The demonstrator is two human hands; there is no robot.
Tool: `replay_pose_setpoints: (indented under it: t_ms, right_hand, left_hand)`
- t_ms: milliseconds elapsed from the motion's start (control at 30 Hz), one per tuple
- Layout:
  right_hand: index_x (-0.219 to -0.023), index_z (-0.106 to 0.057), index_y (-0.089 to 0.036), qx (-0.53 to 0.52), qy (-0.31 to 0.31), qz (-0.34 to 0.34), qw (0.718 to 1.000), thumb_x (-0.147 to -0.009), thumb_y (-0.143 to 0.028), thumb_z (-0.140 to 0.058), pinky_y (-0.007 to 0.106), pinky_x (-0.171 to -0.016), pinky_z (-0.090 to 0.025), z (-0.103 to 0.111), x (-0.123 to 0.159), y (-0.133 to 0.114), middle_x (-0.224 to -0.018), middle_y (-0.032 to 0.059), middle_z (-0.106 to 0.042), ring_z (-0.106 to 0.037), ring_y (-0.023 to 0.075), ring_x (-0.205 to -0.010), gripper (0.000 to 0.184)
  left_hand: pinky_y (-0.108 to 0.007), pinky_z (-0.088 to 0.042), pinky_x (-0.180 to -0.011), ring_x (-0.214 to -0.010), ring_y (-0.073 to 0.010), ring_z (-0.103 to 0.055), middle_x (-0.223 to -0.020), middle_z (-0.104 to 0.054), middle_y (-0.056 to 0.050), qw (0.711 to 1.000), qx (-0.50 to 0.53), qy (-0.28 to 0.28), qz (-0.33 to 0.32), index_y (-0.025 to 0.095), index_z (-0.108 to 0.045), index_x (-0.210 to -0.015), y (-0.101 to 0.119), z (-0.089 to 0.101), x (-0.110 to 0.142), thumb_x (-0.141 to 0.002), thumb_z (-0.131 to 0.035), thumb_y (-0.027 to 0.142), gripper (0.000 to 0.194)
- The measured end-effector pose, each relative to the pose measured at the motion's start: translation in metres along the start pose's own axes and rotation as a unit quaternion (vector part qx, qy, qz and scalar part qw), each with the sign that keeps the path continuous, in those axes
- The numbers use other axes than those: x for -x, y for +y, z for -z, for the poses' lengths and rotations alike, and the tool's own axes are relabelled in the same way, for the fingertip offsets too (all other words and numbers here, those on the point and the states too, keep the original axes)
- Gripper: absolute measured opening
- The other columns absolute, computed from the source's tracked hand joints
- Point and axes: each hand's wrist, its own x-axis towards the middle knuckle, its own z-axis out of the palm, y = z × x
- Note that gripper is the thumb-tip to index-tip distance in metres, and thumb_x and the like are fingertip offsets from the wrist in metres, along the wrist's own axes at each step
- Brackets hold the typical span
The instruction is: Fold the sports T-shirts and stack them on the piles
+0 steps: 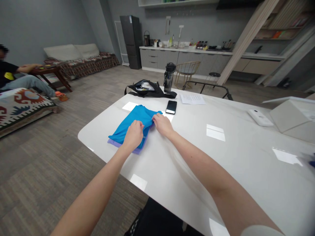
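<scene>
While a person's left hand (pixel 133 135) and right hand (pixel 162 124) clench a light, soft bright-blue cloth garment (pixel 137 116) by its limp folds, pale lavender fabric (pixel 138 150) lies beneath the fingers.

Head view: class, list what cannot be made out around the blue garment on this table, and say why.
Head view: parts of the blue garment, hidden by the left hand and right hand.
Head view: most of the lilac cloth, hidden under the garment.
Head view: printed sheet, its text too small.
Head view: blurred dark object, blurred and cut off by the right edge.
</scene>
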Motion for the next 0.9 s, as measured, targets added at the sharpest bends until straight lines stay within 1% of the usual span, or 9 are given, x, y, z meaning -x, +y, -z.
replay_pose_setpoints:
  t_ms: [133,267,367,467,567,633,733,833,900]
  right_hand:
    - [-0.114,-0.061,-0.021,-0.028,0.064,-0.023,0.997,-0.106,-0.025,-0.036,0.036,-0.086,-0.043,0.037,0.029,0.011,-0.116,0.011,-0.065,-0.059,0.0262,-0.104,0.026]
    - [-0.109,-0.059,-0.021,-0.024,0.125,-0.068,0.99,-0.103,-0.025,-0.037,0.036,-0.085,-0.044,0.082,0.079,0.033,-0.109,0.0105,-0.064,-0.059,0.0258,-0.098,0.024]
    - [-0.102,-0.058,-0.022,-0.019,0.16,-0.101,0.982,-0.1,-0.024,-0.037,0.036,-0.086,-0.045,0.114,0.132,0.056,-0.103,0.0097,-0.064,-0.06,0.026,-0.097,0.021]
    - [-0.098,-0.057,-0.024,-0.026,0.189,-0.149,0.97,-0.098,-0.026,-0.038,0.036,-0.087,-0.046,0.139,0.196,0.084,-0.101,0.0086,-0.065,-0.06,0.0256,-0.097,0.019]
    - [-0.093,-0.056,-0.025,-0.041,0.207,-0.223,0.952,-0.092,-0.026,-0.042,0.034,-0.08,-0.047,0.153,0.261,0.114,-0.093,0.0066,-0.065,-0.061,0.0242,-0.088,0.014]
    - [-0.087,-0.055,-0.026,-0.054,0.211,-0.282,0.935,-0.088,-0.026,-0.044,0.033,-0.073,-0.046,0.155,0.297,0.135,-0.083,0.0037,-0.064,-0.059,0.0226,-0.078,0.011]
    - [-0.082,-0.056,-0.026,-0.088,0.184,-0.358,0.911,-0.085,-0.029,-0.047,0.033,-0.067,-0.045,0.146,0.331,0.166,-0.072,0.0001,-0.061,-0.058,0.0209,-0.07,0.01]
    - [-0.087,-0.061,-0.025,-0.115,0.136,-0.382,0.907,-0.081,-0.028,-0.05,0.032,-0.069,-0.046,0.133,0.343,0.189,-0.079,0.0001,-0.066,-0.06,0.0203,-0.072,0.013]
    - [-0.091,-0.065,-0.024,-0.115,0.138,-0.368,0.912,-0.078,-0.026,-0.051,0.033,-0.075,-0.048,0.126,0.345,0.195,-0.09,0.0024,-0.07,-0.061,0.0205,-0.078,0.02]
  left_hand:
    - [-0.039,-0.047,-0.087,-0.098,-0.0253,-0.058,-0.1,-0.06,-0.009,0.997,0.051,0.057,-0.029,0.021,-0.051,-0.098,0.034,0.02,-0.007,-0.105,-0.035,0.027,0.019]
    - [-0.038,-0.047,-0.089,-0.098,-0.0239,-0.058,-0.101,-0.06,-0.009,0.991,0.103,0.059,-0.063,0.022,-0.051,-0.096,0.085,0.022,-0.013,-0.105,-0.037,0.025,0.016]
    - [-0.037,-0.047,-0.089,-0.098,-0.023,-0.059,-0.101,-0.06,-0.008,0.983,0.146,0.027,-0.107,0.022,-0.051,-0.096,0.133,0.007,-0.012,-0.104,-0.039,0.023,0.015]
    - [-0.035,-0.048,-0.087,-0.096,-0.0215,-0.06,-0.1,-0.061,-0.007,0.966,0.204,-0.02,-0.157,0.022,-0.052,-0.096,0.187,-0.019,-0.001,-0.104,-0.039,0.024,0.016]
    - [-0.033,-0.049,-0.086,-0.093,-0.0196,-0.061,-0.098,-0.062,-0.006,0.938,0.262,-0.085,-0.213,0.022,-0.054,-0.096,0.24,-0.047,0.02,-0.104,-0.04,0.025,0.016]
    - [-0.032,-0.049,-0.085,-0.092,-0.0186,-0.062,-0.099,-0.062,-0.005,0.917,0.281,-0.126,-0.255,0.022,-0.055,-0.097,0.266,-0.063,0.034,-0.104,-0.042,0.026,0.015]
    - [-0.031,-0.049,-0.083,-0.092,-0.018,-0.063,-0.1,-0.063,-0.003,0.904,0.265,-0.161,-0.294,0.023,-0.058,-0.098,0.281,-0.077,0.045,-0.103,-0.046,0.028,0.014]
    - [-0.032,-0.05,-0.081,-0.092,-0.0193,-0.063,-0.099,-0.063,-0.002,0.922,0.197,-0.174,-0.284,0.024,-0.061,-0.099,0.267,-0.083,0.041,-0.1,-0.052,0.029,0.01]
    - [-0.035,-0.05,-0.084,-0.094,-0.0215,-0.064,-0.103,-0.065,-0.004,0.934,0.141,-0.177,-0.278,0.024,-0.062,-0.103,0.25,-0.086,0.036,-0.096,-0.059,0.031,0.01]
